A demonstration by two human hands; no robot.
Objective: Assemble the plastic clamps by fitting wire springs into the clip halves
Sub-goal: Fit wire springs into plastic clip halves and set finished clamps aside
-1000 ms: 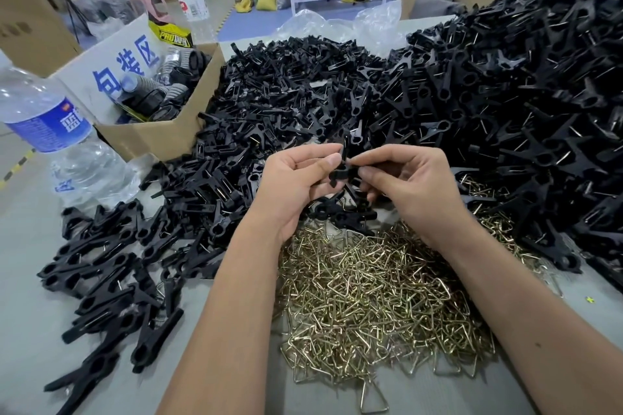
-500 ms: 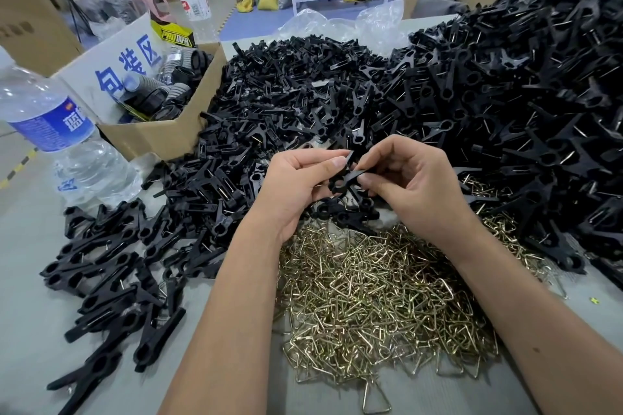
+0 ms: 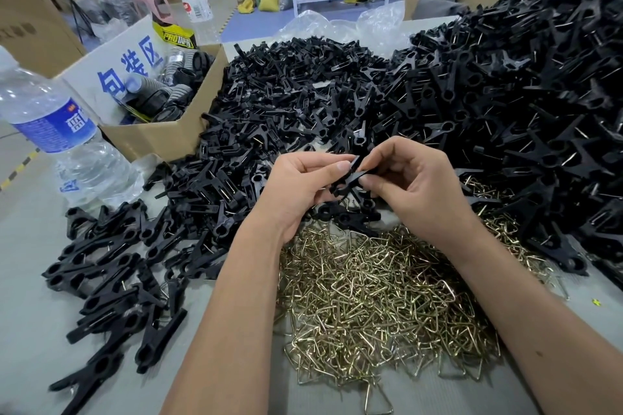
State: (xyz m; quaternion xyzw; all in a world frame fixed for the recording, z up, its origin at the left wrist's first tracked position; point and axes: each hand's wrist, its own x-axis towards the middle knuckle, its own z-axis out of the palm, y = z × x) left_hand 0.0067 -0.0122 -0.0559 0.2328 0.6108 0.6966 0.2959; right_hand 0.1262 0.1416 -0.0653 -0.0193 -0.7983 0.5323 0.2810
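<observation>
Both hands meet above the table's middle around a black plastic clamp (image 3: 352,176). My left hand (image 3: 296,185) pinches its left side with thumb and fingers. My right hand (image 3: 414,178) pinches its right end from the other side. Whether a spring sits in the clamp is hidden by my fingers. A heap of brass-coloured wire springs (image 3: 377,293) lies just below my hands. Loose black clip halves (image 3: 303,104) are piled behind them.
A tall mound of black clamps (image 3: 526,104) fills the right side. Several clamps (image 3: 111,280) lie at front left. A water bottle (image 3: 57,131) stands at the left edge, beside an open cardboard box (image 3: 158,138). Clear plastic bags (image 3: 344,23) lie at the back.
The clamp between my fingers has turned from upright to slanting, its long end now under my right fingers. Both hands stay in the same spot.
</observation>
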